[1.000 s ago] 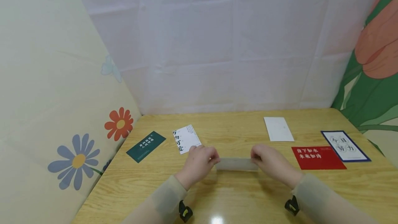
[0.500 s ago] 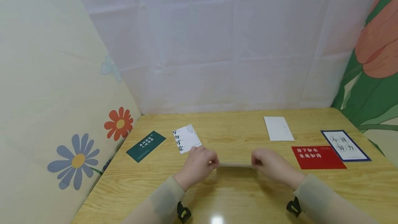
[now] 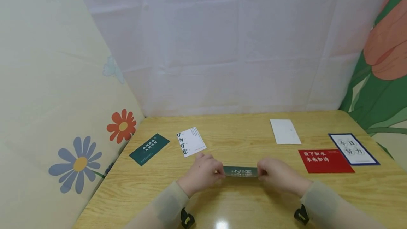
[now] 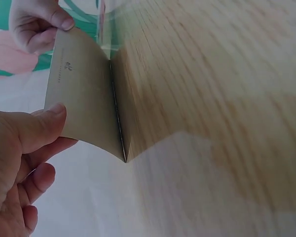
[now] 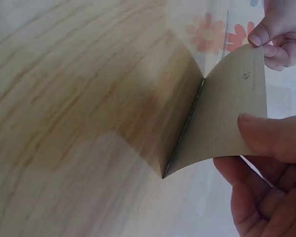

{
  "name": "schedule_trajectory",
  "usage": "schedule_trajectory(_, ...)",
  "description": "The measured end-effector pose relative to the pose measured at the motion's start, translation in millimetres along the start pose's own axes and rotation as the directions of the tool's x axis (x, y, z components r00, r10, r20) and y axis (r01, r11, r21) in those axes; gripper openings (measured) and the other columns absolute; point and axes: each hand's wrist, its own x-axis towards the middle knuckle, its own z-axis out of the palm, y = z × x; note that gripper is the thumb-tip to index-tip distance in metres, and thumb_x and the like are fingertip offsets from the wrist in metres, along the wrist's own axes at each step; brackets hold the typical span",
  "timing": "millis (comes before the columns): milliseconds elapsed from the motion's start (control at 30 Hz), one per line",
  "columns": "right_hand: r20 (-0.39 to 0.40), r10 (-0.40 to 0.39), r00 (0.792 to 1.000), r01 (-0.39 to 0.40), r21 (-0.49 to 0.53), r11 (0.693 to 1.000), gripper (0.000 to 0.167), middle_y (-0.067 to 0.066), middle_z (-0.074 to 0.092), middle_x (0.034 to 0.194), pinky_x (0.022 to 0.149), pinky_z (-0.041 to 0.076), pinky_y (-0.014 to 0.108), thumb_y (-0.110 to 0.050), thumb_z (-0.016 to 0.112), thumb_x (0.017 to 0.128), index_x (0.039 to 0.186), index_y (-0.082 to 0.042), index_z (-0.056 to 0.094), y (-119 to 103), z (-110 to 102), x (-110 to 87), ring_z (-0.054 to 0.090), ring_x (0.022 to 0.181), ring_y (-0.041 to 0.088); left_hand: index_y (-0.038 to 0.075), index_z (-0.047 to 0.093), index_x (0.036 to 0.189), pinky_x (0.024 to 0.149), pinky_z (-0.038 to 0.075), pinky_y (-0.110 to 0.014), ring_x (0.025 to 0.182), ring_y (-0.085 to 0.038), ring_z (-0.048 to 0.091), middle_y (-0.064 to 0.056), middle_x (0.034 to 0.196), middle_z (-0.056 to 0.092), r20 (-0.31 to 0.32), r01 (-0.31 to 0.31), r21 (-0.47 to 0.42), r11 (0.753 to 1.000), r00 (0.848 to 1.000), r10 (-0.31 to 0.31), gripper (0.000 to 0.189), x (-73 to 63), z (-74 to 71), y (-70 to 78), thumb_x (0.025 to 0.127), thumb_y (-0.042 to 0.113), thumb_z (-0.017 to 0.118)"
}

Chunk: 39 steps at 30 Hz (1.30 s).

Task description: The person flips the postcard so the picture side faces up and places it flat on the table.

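A postcard is held up on edge between my hands in the head view, its green face with white characters turned up. Its pale back, with small print near one edge, shows in the left wrist view and curves slightly. The card's long lower edge meets the wooden tabletop. My left hand pinches one end between thumb and fingers. At the other end my right hand does the same, its thumb lying on the pale side in the right wrist view.
Behind my left hand lie a green card and a white card with black characters. On the right are a plain white card, a red card and a blue-bordered card. A white cloth hangs behind the table.
The postcard has tilted from showing its pale side, through edge-on, to showing its green printed face in the head view. Both hands keep their pinch and have shifted only slightly.
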Motion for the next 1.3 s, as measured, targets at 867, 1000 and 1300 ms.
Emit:
schedule_trajectory(867, 0.187, 0.004, 0.982, 0.009, -0.067, 0.998, 0.012, -0.014, 0.065, 0.078, 0.069, 0.05, 0.028, -0.007, 0.074, 0.079, 0.079, -0.019, 0.073, 7, 11, -2.0, 0.057, 0.071, 0.001, 0.031, 0.077, 0.086, 0.075, 0.024, -0.029, 0.077, -0.002, 0.043, 0.026, 0.081, 0.065, 0.097, -0.108, 0.093, 0.99, 0.99, 0.099, 0.005, -7.8, 11.1, -2.4, 0.081, 0.03, 0.076)
schedule_trajectory(1000, 0.182, -0.052, 0.982, 0.07, -0.089, 0.994, 0.011, -0.013, 0.065, 0.077, 0.069, 0.05, 0.028, -0.008, 0.074, 0.078, 0.077, -0.018, 0.072, 11, 14, -1.2, 0.057, 0.072, 0.001, 0.032, 0.077, 0.087, 0.074, 0.024, -0.029, 0.076, -0.002, 0.043, 0.026, 0.082, 0.066, 0.11, -0.123, 0.12, 0.985, 0.988, 0.11, 0.006, -7.9, 13.4, -2.8, 0.082, 0.031, 0.076)
schedule_trajectory(1300, 0.197, -0.07, 0.978, 0.094, -0.112, 0.989, 0.01, -0.013, 0.064, 0.079, 0.07, 0.051, 0.03, -0.009, 0.076, 0.078, 0.078, -0.019, 0.073, 11, 19, -2.5, 0.057, 0.074, 0.002, 0.031, 0.077, 0.085, 0.076, 0.025, -0.03, 0.078, 0.0, 0.045, 0.027, 0.081, 0.064, 0.156, -0.076, 0.052, 0.996, 0.985, 0.067, 0.004, -7.6, 15.6, -3.9, 0.081, 0.031, 0.077)
